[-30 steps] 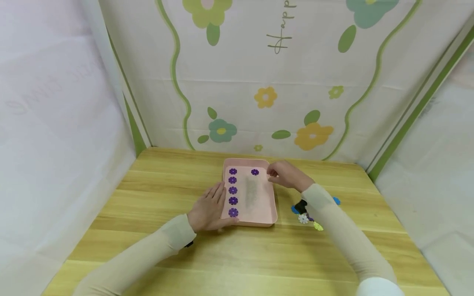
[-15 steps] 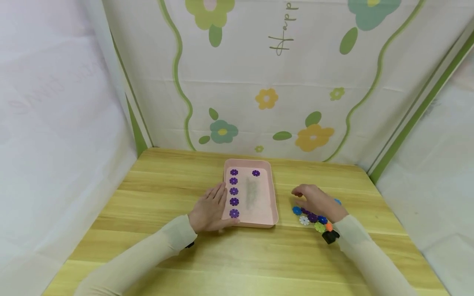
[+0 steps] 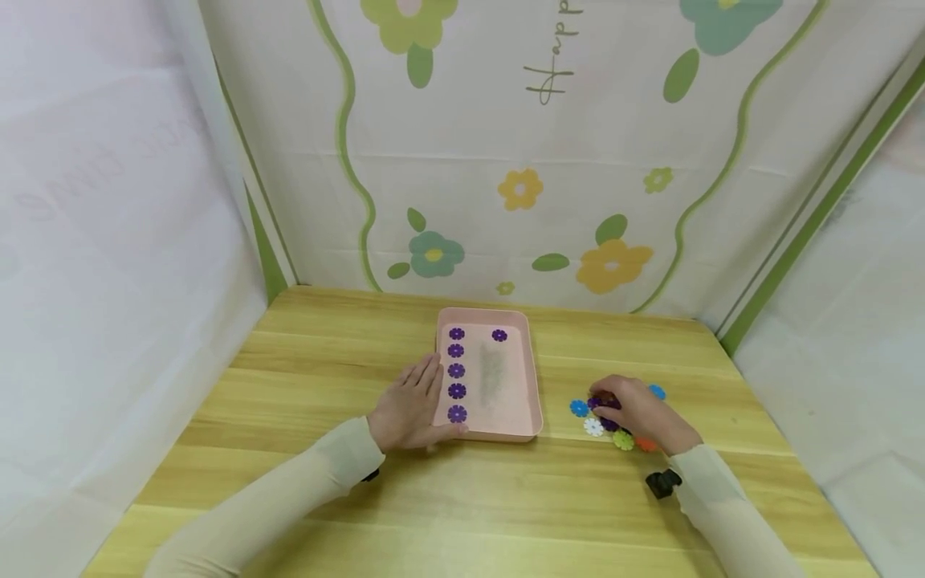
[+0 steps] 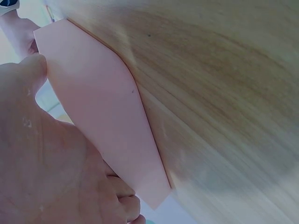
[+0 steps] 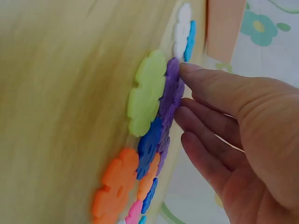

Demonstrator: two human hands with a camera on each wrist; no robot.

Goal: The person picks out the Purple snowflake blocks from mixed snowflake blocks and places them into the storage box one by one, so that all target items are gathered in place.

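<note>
My left hand (image 3: 410, 409) rests on the left and near edges of a pink tray (image 3: 538, 401), fingers straight and thumb out along the near rim. In the left wrist view the tray's pink side wall (image 4: 98, 102) stands beside the palm. Inside the tray, purple flower-shaped plastic pieces (image 3: 457, 371) form a column at the left, and one more (image 3: 499, 335) lies at the upper right. Over the loose pile at the right is my right hand (image 3: 643, 413). Its thumb and fingertips touch a purple flower-shaped piece (image 5: 170, 93), a gap between them; the hand partly hides the pile in the head view.
Around the right hand lie blue (image 3: 579, 408), white (image 3: 593, 427), yellow-green (image 3: 623, 440) and orange (image 5: 117, 186) flower-shaped pieces on the wooden table (image 3: 462, 514). A pink piece (image 5: 134, 212) shows in the right wrist view. A printed cloth (image 3: 462, 144) stands behind the table.
My right hand has moved from the tray's upper right rim, right and toward me, down onto the loose pile. My left hand has stayed on the tray, and the tray's pieces have not moved.
</note>
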